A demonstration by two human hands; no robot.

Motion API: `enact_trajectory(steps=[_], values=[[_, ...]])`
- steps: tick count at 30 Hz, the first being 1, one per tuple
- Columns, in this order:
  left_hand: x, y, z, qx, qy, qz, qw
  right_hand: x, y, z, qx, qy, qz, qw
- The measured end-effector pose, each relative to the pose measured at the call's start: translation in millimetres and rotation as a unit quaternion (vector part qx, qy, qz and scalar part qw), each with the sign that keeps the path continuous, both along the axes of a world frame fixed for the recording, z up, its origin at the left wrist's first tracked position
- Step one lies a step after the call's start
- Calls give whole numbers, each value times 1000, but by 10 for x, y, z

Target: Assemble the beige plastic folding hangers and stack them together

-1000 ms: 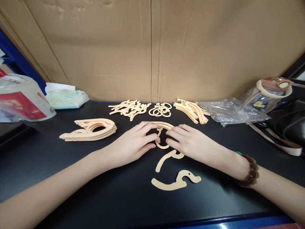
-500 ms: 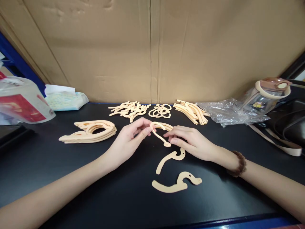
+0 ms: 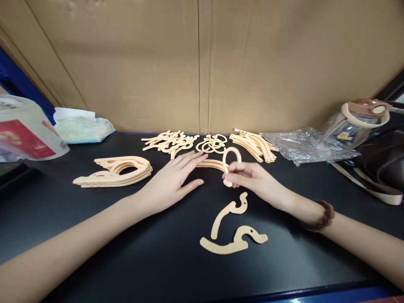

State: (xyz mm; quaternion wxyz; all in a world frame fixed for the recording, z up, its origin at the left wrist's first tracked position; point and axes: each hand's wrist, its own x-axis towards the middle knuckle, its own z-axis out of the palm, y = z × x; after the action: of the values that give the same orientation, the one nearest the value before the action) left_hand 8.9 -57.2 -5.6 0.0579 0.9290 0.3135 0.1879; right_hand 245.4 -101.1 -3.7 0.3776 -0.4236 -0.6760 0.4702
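A beige hanger hook [image 3: 232, 150] stands up from the pinched fingers of my right hand [image 3: 252, 179], its loop at the top. My left hand [image 3: 175, 179] holds nothing; its fingers are stretched out over the table, with the thumb apart. Just beyond the left fingertips lies a curved beige hanger arm [image 3: 212, 164], its left end partly hidden by them. Below my right hand rest two flat beige S-curved hanger arms, one smaller-looking curved piece [image 3: 222, 216] and, nearer me, a wider curved piece [image 3: 224, 247], close together on the table.
Folded hangers [image 3: 116, 179] are stacked at left. Along the back lie piles of curved pieces [image 3: 170, 142], hooks [image 3: 212, 144] and long arms [image 3: 254, 145]. A plastic bag [image 3: 299, 147], a bottle [image 3: 353, 126], a tissue pack [image 3: 83, 126] and a cardboard wall [image 3: 135, 75] surround the black table [image 3: 151, 256].
The hook has passed from my left fingers to my right hand and moved right. My left hand has opened and flattened. The smaller-looking curved piece on the table has shifted slightly.
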Motion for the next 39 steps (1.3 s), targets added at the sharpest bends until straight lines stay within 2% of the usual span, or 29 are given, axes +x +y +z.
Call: enact_trajectory(steps=[4, 7, 12, 18, 26, 30, 39], values=[[-31, 65, 4, -13, 37, 0, 999, 71, 85, -17, 27, 46, -127, 991], [-26, 32, 47, -9, 30, -7, 999, 109, 127, -42, 44, 51, -169, 983], [-10, -50, 93, 5, 32, -9, 999, 90, 126, -50, 43, 39, -155, 986], [-4, -58, 79, 19, 36, -10, 999, 72, 116, -59, 32, 29, -125, 991], [3, -35, 16, 16, 33, -25, 999, 87, 125, -52, 23, 44, -152, 987], [3, -27, -4, 5, 38, -14, 999, 106, 135, -62, 10, 64, -157, 985], [9, -56, 19, 17, 5, -4, 1000, 96, 124, -62, -11, 87, -132, 987]])
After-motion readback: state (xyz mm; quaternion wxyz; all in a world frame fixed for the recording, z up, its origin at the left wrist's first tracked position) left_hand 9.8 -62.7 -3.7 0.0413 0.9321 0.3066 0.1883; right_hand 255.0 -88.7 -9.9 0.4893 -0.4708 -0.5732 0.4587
